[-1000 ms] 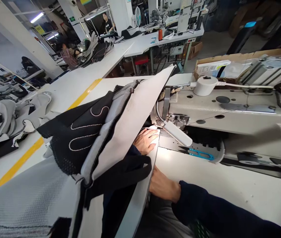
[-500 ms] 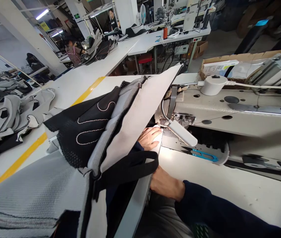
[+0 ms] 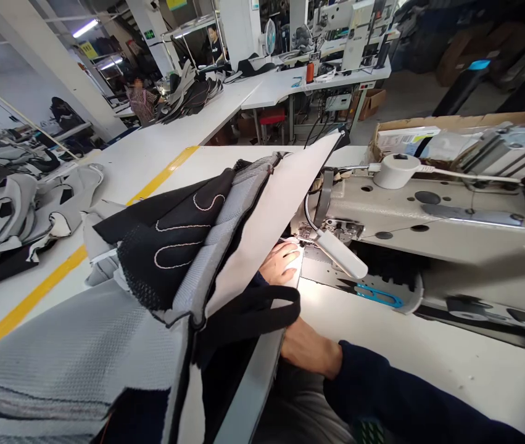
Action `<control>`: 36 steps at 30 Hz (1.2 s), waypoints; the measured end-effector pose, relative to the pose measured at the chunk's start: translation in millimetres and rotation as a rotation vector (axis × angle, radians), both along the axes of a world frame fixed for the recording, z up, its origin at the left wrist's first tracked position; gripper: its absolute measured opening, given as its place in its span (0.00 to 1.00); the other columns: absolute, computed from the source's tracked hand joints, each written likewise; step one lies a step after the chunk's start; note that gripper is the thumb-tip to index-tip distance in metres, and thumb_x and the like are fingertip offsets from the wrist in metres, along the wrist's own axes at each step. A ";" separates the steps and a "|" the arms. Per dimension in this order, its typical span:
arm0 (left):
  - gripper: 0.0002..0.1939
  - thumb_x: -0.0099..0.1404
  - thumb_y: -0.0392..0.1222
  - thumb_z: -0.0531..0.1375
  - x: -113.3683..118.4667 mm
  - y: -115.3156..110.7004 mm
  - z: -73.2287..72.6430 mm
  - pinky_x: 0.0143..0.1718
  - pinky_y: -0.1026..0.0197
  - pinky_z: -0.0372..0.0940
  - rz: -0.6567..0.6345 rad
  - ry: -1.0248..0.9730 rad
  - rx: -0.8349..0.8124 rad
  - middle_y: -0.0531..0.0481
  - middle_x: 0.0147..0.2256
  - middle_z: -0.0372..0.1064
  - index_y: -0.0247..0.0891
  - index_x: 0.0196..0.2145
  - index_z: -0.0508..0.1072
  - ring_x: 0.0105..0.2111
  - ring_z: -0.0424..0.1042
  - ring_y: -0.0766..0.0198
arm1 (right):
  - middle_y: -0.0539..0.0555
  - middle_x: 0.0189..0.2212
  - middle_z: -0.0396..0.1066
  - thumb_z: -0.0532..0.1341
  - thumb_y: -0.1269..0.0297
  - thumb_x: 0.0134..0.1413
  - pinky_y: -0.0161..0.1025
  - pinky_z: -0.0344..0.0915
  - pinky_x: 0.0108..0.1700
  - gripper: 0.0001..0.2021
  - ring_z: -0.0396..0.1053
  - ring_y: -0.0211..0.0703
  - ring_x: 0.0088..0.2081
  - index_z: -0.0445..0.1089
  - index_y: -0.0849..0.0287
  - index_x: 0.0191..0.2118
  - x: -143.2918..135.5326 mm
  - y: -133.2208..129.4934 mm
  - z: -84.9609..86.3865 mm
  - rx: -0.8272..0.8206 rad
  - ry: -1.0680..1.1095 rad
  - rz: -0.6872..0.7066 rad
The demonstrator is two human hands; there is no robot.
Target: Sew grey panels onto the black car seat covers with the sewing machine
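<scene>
A large sewn fabric piece (image 3: 243,234) in grey mesh, black and pale cloth spreads over the table, partly upright in front of me. Its edge runs under the lit needle area of the sewing machine (image 3: 382,203). My left hand (image 3: 281,262) lies flat on the cloth just before the presser foot, fingers stretched out; its sleeve is behind the fabric. A black strap loop (image 3: 262,311) stands out from the piece. Behind that loop, my right hand (image 3: 306,345) reaches under the fabric's near edge. Only its back and wrist show; its fingers are hidden.
A white lamp (image 3: 340,253) on a bendy neck hangs by the needle. Blue thread snips (image 3: 377,295) lie on the machine bed. More fabric pieces (image 3: 31,209) are at the left, past a yellow tape line (image 3: 58,277). A cardboard box (image 3: 451,123) stands behind the machine; people sit farther back.
The fabric piece has shifted a little to the right, towards the machine. My left hand stays flat near the needle, and my right hand has barely moved. The view has tilted slightly.
</scene>
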State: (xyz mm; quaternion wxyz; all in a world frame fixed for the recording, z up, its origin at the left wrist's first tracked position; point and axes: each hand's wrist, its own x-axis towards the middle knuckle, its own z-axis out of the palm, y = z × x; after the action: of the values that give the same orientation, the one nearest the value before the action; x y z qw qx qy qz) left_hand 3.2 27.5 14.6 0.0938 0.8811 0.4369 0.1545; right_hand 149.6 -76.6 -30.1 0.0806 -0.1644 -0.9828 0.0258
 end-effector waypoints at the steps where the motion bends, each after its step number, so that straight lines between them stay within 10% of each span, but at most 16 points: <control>1: 0.22 0.60 0.39 0.55 -0.3 -1.5 0.0 0.64 0.50 0.47 0.008 -0.004 0.018 0.40 0.56 0.62 0.30 0.52 0.68 0.59 0.56 0.54 | 0.51 0.21 0.69 0.54 0.79 0.48 0.46 0.58 0.38 0.13 0.63 0.45 0.30 0.69 0.57 0.22 0.3 -0.1 1.3 0.032 -0.010 0.019; 23: 0.20 0.59 0.41 0.56 -2.1 10.0 -0.7 0.59 0.53 0.54 0.015 -0.058 0.002 0.43 0.55 0.63 0.32 0.49 0.68 0.56 0.60 0.55 | 0.53 0.20 0.69 0.58 0.77 0.47 0.49 0.55 0.40 0.10 0.64 0.47 0.32 0.72 0.57 0.24 5.8 13.4 31.8 0.101 -0.048 0.077; 36: 0.18 0.59 0.42 0.57 -2.7 4.2 -11.9 0.57 0.53 0.56 0.116 -0.100 0.074 0.44 0.50 0.64 0.35 0.46 0.68 0.50 0.62 0.54 | 0.52 0.21 0.68 0.57 0.74 0.52 0.51 0.51 0.43 0.11 0.61 0.43 0.32 0.71 0.58 0.23 9.1 22.8 19.4 0.030 0.000 0.060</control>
State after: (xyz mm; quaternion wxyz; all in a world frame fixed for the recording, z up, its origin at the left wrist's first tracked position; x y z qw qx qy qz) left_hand 0.5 31.7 2.7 0.0740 0.8483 0.4762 0.2193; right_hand 158.7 -53.7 -10.7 0.0823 -0.1338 -0.9875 0.0136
